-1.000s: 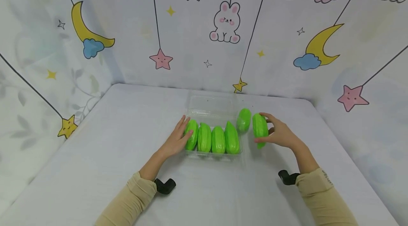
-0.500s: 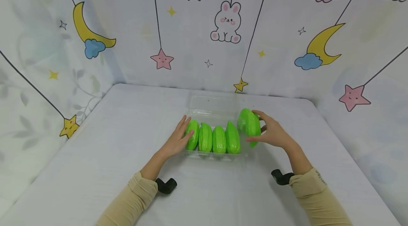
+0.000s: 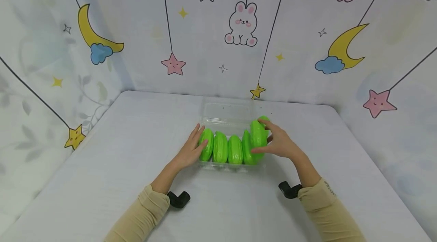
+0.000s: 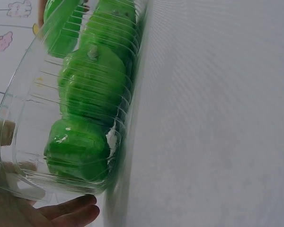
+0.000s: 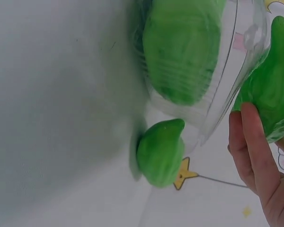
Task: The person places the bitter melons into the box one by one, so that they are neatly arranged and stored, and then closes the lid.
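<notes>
A person's right hand pinches a glossy green, ribbed, gourd-shaped piece between thumb and fingers, raised at the three o'clock end of a clear, thin-walled plastic container. The left hand, fingers nearly straight, rests against the container's nine o'clock end. Four matching green pieces stand in a row inside; a loose green piece with a curved tip sits outside on the surface, toward two o'clock.

The held piece appears light and fairly stiff, probably moulded, its shine suggesting a slick skin; whether it would give under pressure cannot be told. The broad middle looks the surest place to grip, the narrow tip the poorest. The container looks light, flexible and apt to slide or crease, best steadied low on its end walls.

Beneath is a smooth white tabletop, faintly creased. The container's clear lid lies back toward twelve o'clock. Beyond, a pale backdrop carries cartoon moons, stars, clouds and a rabbit. Black curved fittings show at both wrists, beside beige sleeves.
</notes>
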`<state>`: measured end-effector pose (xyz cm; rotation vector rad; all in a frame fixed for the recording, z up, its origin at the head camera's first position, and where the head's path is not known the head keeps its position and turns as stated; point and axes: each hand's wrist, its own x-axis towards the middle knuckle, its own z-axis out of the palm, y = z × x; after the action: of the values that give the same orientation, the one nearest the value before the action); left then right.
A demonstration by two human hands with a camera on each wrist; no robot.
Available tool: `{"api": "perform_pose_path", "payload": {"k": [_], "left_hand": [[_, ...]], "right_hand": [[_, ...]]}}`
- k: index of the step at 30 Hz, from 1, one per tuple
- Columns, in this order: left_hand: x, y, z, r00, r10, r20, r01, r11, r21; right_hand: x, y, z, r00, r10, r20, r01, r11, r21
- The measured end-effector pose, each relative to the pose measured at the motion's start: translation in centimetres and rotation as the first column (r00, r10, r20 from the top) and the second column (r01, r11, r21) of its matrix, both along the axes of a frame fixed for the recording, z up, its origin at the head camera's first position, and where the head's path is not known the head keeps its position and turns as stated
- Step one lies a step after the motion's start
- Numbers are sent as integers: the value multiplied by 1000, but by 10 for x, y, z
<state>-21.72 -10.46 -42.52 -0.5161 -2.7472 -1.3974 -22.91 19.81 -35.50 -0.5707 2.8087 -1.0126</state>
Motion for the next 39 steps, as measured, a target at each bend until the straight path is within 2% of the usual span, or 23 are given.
{"api": "perform_pose_path", "payload": {"k": [10,19,29,39], "left_hand": [[-2,-1,3,1000,4,-16,-4,1000,-1],[-4,-1,-2,1000,1,-22,-2,1000,-8],[0,0,2,1000,5,5,-5,1000,8],[0,0,2,1000,-1,6,1,1000,12]], "right_hand": [[0,-27,1,999,29,19,-28,999,-35],[-1,-49,-6,999,44,22,-43,998,-52],[0,-77,-9,996,85,-19,-86,996,-30],[-1,-97,-15,996,86,-10,-86,995,-58]]}}
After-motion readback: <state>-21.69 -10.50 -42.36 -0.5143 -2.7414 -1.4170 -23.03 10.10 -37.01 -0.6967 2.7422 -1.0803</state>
